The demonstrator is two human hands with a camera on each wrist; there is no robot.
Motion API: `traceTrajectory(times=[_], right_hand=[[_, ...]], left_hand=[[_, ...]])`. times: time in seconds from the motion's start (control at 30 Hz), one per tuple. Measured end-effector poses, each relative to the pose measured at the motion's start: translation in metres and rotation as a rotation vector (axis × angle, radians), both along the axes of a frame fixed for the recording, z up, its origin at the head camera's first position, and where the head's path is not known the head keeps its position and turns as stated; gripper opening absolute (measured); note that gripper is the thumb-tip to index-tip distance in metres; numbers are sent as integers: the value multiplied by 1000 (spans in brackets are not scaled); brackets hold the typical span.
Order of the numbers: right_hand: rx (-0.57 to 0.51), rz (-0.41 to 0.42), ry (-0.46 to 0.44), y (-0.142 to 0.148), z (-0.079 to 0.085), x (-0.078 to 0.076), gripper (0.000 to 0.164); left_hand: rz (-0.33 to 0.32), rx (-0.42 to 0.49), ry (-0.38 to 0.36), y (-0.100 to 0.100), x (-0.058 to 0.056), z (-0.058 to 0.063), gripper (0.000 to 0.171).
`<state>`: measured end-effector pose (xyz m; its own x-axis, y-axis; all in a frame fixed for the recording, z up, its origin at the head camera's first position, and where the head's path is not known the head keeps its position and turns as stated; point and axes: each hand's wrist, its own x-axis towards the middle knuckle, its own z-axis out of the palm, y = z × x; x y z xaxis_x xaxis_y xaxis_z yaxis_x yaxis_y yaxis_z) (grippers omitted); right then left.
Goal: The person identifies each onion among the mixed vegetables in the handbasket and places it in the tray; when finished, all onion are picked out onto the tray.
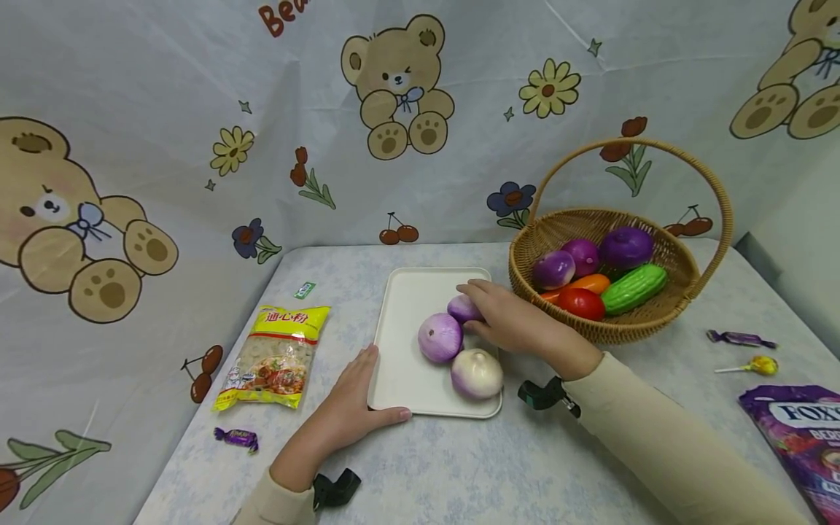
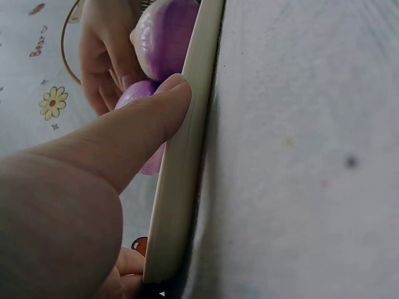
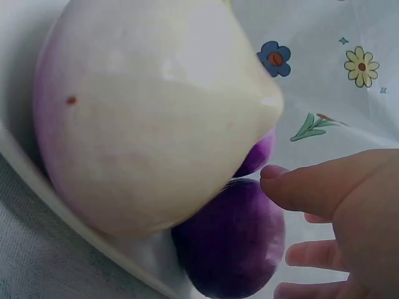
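A white rectangular tray (image 1: 410, 302) holds several purple and white onions. My left hand (image 1: 351, 401) rests at its near left corner; the fingers lie along the left side and the straight thumb (image 2: 156, 112) touches the front rim. At the tray's right side, my right hand (image 1: 505, 317) has its fingers and thumb spread around a small purple onion (image 1: 463, 308). In the right wrist view a slim gap shows between the fingertips and the dark purple onion (image 3: 230, 243). Beside it lie a pale purple onion (image 1: 440, 337) and a large white-topped onion (image 1: 477, 375).
Right of the tray stands a wicker basket (image 1: 590, 332) with purple vegetables, carrot, tomato and cucumber. A yellow pasta bag (image 1: 275, 357), wrapped candy (image 1: 238, 439) and small green packet (image 1: 305, 290) lie left. Far right are a candy (image 1: 741, 339), lollipop (image 1: 763, 365) and purple bag (image 1: 800, 437).
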<state>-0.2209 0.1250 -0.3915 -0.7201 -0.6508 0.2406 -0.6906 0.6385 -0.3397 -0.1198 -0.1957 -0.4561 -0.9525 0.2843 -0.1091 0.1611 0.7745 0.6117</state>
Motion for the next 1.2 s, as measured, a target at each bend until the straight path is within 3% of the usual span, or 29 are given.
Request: traceTrajectory(times=[0.4,0.7,0.9,1.1,1.2], right_hand=[[8,2,-10,-4,24,15,62],[23,-31,-37,-1,48,17,64],[51,-110,-121,8,64,10,67],[45,-105,-32,23,74,-8,62],[75,-143,-25,33,77,-15,62]], left_hand=[[0,9,-3,0,0,-1,133],[-5,6,0,0,0,0,133],[-9,-9,6,0,0,0,133],[-10,-29,12,1,-1,-2,132],[-8,-30,12,1,-1,-2,131]])
